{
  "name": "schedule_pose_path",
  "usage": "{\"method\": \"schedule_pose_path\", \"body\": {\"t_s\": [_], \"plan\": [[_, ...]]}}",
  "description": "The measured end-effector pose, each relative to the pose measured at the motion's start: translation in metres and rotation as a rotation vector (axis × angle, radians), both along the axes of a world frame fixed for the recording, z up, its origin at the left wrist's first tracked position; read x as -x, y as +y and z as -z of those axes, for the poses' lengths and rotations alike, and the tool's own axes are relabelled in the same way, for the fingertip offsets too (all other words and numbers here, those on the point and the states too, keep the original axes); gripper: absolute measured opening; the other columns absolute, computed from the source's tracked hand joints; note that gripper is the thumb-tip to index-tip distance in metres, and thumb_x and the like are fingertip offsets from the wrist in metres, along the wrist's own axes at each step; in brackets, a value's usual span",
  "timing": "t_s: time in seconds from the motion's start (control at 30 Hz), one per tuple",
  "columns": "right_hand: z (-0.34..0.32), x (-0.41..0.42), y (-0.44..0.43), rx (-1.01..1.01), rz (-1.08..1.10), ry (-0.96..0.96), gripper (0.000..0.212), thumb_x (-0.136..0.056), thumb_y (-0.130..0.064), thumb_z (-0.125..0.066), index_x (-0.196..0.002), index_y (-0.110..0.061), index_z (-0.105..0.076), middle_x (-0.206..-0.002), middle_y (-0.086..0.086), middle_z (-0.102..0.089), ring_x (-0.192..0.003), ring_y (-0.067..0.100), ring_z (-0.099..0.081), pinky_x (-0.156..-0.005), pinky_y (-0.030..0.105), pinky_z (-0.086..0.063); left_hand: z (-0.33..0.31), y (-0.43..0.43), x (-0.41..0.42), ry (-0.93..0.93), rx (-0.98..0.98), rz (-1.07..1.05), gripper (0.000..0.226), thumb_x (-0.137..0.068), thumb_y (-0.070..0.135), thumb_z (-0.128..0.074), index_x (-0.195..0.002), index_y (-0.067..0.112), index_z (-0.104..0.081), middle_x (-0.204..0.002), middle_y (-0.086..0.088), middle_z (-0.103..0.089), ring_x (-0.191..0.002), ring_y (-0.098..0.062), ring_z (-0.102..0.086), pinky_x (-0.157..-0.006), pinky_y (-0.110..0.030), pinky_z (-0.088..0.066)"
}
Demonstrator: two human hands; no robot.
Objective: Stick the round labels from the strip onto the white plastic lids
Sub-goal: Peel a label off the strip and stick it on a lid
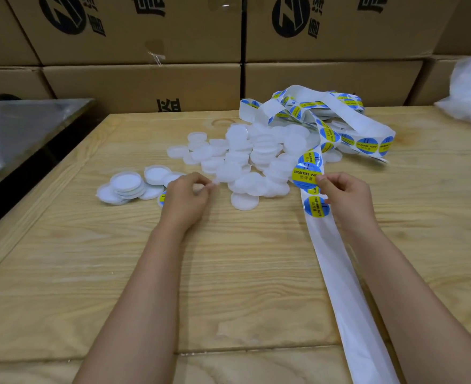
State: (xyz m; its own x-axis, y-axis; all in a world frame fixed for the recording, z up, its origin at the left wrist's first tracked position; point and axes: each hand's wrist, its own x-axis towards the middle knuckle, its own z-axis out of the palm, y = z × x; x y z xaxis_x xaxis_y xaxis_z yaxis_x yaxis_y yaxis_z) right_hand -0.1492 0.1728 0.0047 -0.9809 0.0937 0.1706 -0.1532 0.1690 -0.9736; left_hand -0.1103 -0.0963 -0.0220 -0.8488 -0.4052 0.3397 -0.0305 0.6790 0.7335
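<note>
Above the table (228, 286), right grip (342, 195) pinches a round label (304, 176), left grip (190, 196) clasps a lid (198, 187).

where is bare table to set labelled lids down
Bare wood between the left forearm and the strip's empty tail, and left of that forearm, nearer than the stacked lids. Crowded farther back: lid pile and tangled label strip.

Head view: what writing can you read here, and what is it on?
"SOLDERING PAS", "助焊膏": label pinched by right hand; thumb hides the rest.
"SOLDERING PASTE": next label on strip.
Boxes: large characters, cut off, unreadable.
</note>
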Motion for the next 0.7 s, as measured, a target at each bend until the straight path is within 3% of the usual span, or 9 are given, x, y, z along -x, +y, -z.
{"method": "schedule_pose_path", "body": {"t_s": [0.07, 0.13, 0.2, 0.27, 0.43, 0.7], "plan": [[-0.001, -0.001, -0.001, 0.009, -0.008, 0.000, 0.013, -0.090, -0.016, -0.060, -0.086, -0.005, -0.066, -0.072, 0.002, -0.057, -0.069, 0.012, -0.051, -0.068, 0.026, -0.043, -0.009, 0.004, -0.001, 0.131, -0.187, -0.046, 0.008, -0.087, 0.025, -0.063, -0.080, 0.024, -0.062, -0.081, 0.010, -0.065, -0.078, -0.002, -0.059, -0.070, -0.016, -0.042], [-0.002, -0.002, -0.003, 0.013, -0.027, 0.000, 0.013, -0.090, -0.016, -0.060, -0.083, -0.007, -0.065, -0.077, 0.007, -0.057, -0.072, 0.014, -0.049, -0.067, 0.025, -0.041, -0.019, 0.012, 0.000, 0.242, -0.501, -0.030, 0.010, -0.091, 0.020, -0.060, -0.081, 0.021, -0.060, -0.079, 0.004, -0.065, -0.081, -0.009, -0.064, -0.074, -0.023, -0.051], [-0.003, -0.005, -0.007, 0.029, -0.057, -0.002, 0.013, -0.090, -0.015, -0.061, -0.078, -0.009, -0.063, -0.077, 0.009, -0.054, -0.073, 0.015, -0.048, -0.064, 0.021, -0.041, -0.028, 0.023, 0.001, 0.256, -0.838, 0.065, 0.010, -0.094, 0.018, -0.056, -0.087, 0.013, -0.061, -0.082, -0.005, -0.067, -0.082, -0.018, -0.069, -0.072, -0.027, -0.057], [-0.004, -0.008, -0.011, 0.059, -0.108, -0.006, 0.015, -0.090, -0.014, -0.061, -0.075, -0.012, -0.063, -0.077, 0.008, -0.056, -0.075, 0.014, -0.051, -0.063, 0.018, -0.044, -0.032, 0.038, 0.003, 0.177, -1.042, 0.177, 0.015, -0.096, 0.017, -0.052, -0.089, 0.008, -0.061, -0.085, -0.008, -0.068, -0.077, -0.018, -0.070, -0.068, -0.026, -0.057], [-0.007, -0.015, -0.018, 0.113, -0.232, -0.010, 0.017, -0.088, -0.010, -0.061, -0.072, -0.013, -0.062, -0.079, 0.005, -0.061, -0.080, 0.018, -0.056, -0.065, 0.021, -0.048, -0.024, 0.074, 0.003, -0.082, -1.069, 0.319, 0.016, -0.096, 0.016, -0.051, -0.089, 0.003, -0.058, -0.086, -0.014, -0.066, -0.069, -0.017, -0.068, -0.063, -0.027, -0.059], [-0.004, -0.014, -0.018, 0.046, -0.285, -0.110, 0.011, -0.086, -0.009, -0.064, -0.076, -0.010, -0.066, -0.079, 0.006, -0.065, -0.074, 0.012, -0.062, -0.063, 0.020, -0.051, -0.016, 0.083, 0.001, -0.154, -1.022, 0.447, 0.017, -0.095, 0.016, -0.053, -0.088, 0.003, -0.062, -0.076, -0.007, -0.073, -0.072, -0.018, -0.072, -0.061, -0.025, -0.057]]}}
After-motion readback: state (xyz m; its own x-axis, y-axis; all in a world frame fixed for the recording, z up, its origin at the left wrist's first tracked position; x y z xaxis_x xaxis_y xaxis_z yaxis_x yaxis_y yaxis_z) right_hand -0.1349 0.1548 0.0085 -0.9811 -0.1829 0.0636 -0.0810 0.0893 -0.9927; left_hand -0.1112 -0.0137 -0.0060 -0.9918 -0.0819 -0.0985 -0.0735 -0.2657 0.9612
